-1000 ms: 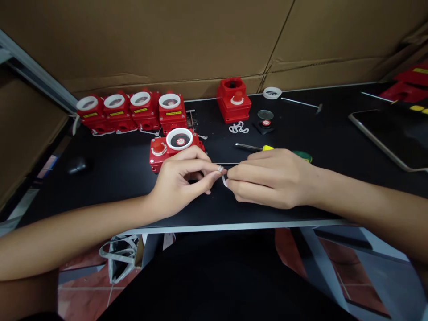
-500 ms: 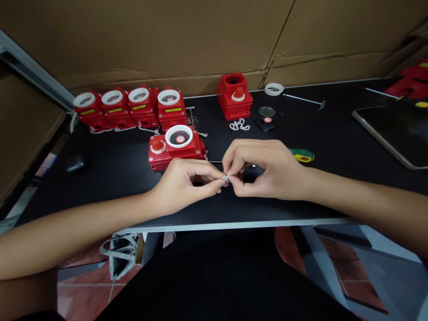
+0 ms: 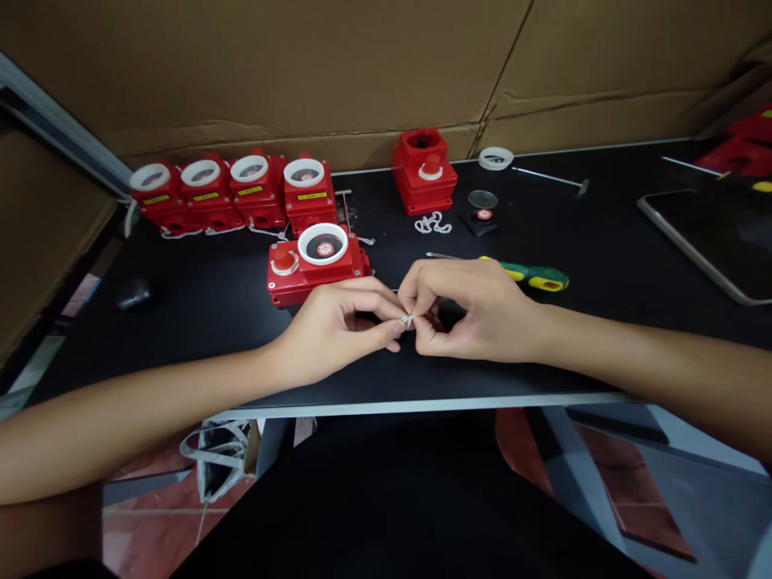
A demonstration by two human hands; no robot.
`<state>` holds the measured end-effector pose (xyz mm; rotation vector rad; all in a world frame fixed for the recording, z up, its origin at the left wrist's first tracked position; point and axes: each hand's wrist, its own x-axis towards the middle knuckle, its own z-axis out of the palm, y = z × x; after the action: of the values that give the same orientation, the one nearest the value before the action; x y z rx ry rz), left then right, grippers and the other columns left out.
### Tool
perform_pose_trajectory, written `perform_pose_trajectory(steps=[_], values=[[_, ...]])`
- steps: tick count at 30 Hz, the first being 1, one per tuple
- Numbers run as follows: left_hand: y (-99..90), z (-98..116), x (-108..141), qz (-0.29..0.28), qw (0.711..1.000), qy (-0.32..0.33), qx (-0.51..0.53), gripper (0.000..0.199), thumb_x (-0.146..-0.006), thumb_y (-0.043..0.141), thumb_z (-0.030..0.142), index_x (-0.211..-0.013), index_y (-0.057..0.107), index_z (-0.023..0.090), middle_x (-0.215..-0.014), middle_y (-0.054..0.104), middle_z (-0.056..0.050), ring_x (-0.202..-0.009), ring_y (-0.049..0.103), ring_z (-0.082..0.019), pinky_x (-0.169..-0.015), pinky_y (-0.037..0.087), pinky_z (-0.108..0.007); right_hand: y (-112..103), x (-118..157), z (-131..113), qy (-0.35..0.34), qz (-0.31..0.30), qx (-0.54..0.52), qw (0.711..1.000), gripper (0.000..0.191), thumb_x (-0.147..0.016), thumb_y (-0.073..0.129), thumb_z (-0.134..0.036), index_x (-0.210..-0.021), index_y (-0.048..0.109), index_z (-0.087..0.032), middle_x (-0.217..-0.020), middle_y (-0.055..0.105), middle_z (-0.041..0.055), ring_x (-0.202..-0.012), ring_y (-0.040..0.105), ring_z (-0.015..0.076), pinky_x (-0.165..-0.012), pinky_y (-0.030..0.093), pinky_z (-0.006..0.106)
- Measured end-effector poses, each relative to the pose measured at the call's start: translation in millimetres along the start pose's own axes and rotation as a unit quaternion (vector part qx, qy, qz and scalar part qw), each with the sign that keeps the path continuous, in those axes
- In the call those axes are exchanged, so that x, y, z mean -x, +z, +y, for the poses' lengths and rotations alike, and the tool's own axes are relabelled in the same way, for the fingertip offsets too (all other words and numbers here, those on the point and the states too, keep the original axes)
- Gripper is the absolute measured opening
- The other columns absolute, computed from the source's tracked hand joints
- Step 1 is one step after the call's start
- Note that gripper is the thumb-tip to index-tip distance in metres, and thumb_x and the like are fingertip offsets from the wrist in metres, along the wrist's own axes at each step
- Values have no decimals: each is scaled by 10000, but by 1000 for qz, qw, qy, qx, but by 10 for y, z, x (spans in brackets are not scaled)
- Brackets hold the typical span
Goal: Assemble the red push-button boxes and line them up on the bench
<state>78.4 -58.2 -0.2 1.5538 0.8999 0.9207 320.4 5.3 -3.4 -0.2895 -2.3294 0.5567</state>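
Observation:
Between the fingertips of both hands is a small piece of white cord (image 3: 408, 321), bunched like a knot. My left hand (image 3: 329, 331) pinches it between thumb and fingers from the left. My right hand (image 3: 479, 310) pinches it from the other side, thumb and forefinger closed. Just behind my left hand lies a red box (image 3: 295, 288) with a white ring around a round window and a red knob; the hand hides its front right part. A green and yellow screwdriver (image 3: 536, 277) lies behind my right hand, partly covered by it.
Several similar red boxes (image 3: 259, 193) stand in a row at the back left. Further right are a red housing with an open top (image 3: 425, 185), a loose white cord (image 3: 433, 223), a white ring (image 3: 495, 158), a T-handled tool (image 3: 552, 179) and a phone-like tablet (image 3: 712, 237).
My right hand has lowered slightly and shifted a little left, uncovering more of the screwdriver. The fingertips have shifted around the cord, and slightly more of it shows.

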Motion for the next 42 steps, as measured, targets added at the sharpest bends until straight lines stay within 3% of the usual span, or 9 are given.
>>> perform_pose_trajectory(steps=[4, 12, 19, 28, 31, 33, 36, 39, 42], values=[[-20, 15, -23, -11, 999, -24, 23, 40, -983, 946, 222, -964, 962, 190, -972, 873, -56, -778, 832, -140, -730, 738, -202, -19, 0, -10, 34, -6, -39, 999, 153, -912, 693, -72, -870, 604, -190, -815, 714, -30, -674, 608, 41, -614, 444, 153], [-45, -9, -40, -10, 998, -48, 45, 266, -949, 1038, 379, -957, 894, 156, -943, 868, -64, -771, 844, -163, -795, 762, -270, -124, -39, -72, 189, -52, -170, 966, 113, -982, 750, -219, -912, 668, -183, -818, 769, -5, -646, 720, 84, -614, 560, 185], [-40, 11, -48, -23, 999, -38, 23, 312, -981, 1002, 416, -934, 818, 168, -897, 845, -51, -749, 807, -156, -770, 724, -269, -169, -81, -145, 212, -66, -169, 960, 117, -1011, 777, -223, -935, 703, -174, -815, 809, -5, -708, 759, 83, -657, 559, 173], [-15, 29, -55, -5, 999, -41, 31, 521, -949, 1033, 627, -911, 819, 154, -855, 824, -45, -721, 782, -138, -746, 707, -253, -170, -73, -94, 255, -80, -236, 935, 152, -1052, 790, -284, -1019, 693, -170, -848, 805, 0, -693, 784, 103, -634, 609, 194], [-19, 41, -62, 7, 998, -47, 50, 573, -929, 1030, 690, -902, 816, 158, -864, 817, -43, -725, 778, -146, -763, 734, -285, -174, -72, -76, 197, -35, -172, 964, 162, -1063, 810, -296, -1020, 702, -183, -929, 804, 14, -737, 779, 101, -663, 631, 206], [-24, 38, -64, 10, 997, -44, 61, 571, -933, 1028, 688, -898, 812, 161, -866, 811, -38, -729, 775, -144, -767, 734, -284, -192, -67, -85, 112, -17, -75, 991, 89, -1091, 768, -234, -1017, 742, -191, -983, 814, 28, -780, 765, 91, -705, 634, 202], [-30, 20, -62, 10, 997, -34, 66, 543, -964, 1013, 661, -905, 804, 163, -858, 804, -32, -742, 780, -142, -771, 719, -267, -218, -48, -104, -1, -14, 28, 1000, 103, -1106, 728, -141, -1145, 803, -200, -1067, 846, 42, -857, 777, 98, -756, 648, 201], [-30, 4, -58, 17, 998, -30, 57, 559, -967, 1000, 684, -901, 798, 167, -851, 801, -34, -757, 787, -154, -771, 715, -271, -228, -32, -102, -32, -14, 58, 998, 216, -1107, 744, -128, -1286, 827, -214, -1140, 861, 49, -920, 798, 103, -800, 664, 207], [-25, 2, -52, 22, 999, -26, 40, 553, -958, 1005, 685, -907, 819, 166, -848, 803, -38, -753, 778, -156, -780, 722, -281, -243, -41, -97, -27, -20, 58, 998, 152, -1119, 756, -158, -1230, 846, -212, -1090, 868, 45, -912, 814, 105, -795, 656, 210]])
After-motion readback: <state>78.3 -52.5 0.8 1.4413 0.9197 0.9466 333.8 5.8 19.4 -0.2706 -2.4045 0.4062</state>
